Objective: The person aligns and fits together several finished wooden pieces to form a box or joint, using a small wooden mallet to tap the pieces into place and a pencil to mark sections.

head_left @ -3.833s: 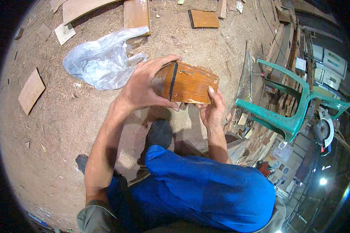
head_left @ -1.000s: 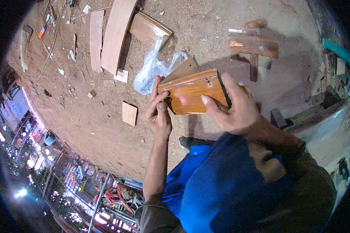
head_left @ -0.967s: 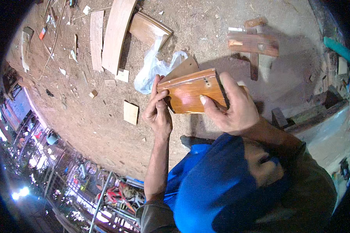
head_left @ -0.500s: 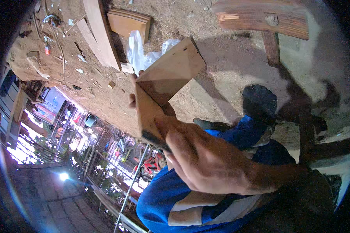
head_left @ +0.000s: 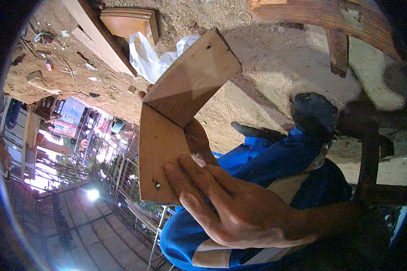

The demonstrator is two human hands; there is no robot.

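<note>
Right hand [head_left: 239, 212] nearest, fingers spread flat against lower panel of wooden corner piece [head_left: 176, 122]. Left hand [head_left: 199, 140] behind piece, mostly hidden; grip cannot tell. Piece held up mid-frame, two boards joined in L: lower panel long axis vertical, upper panel slanting up-right. Beyond: clear plastic bag [head_left: 151, 61] crumpled on sawdust floor [head_left: 267, 67]; far left, rectangular red-and-blue sign [head_left: 68, 119].

Right hand [head_left: 235, 212] lay flat, fingers extended and spread. Left hand [head_left: 199, 137] was mostly hidden, fingers curled.
</note>
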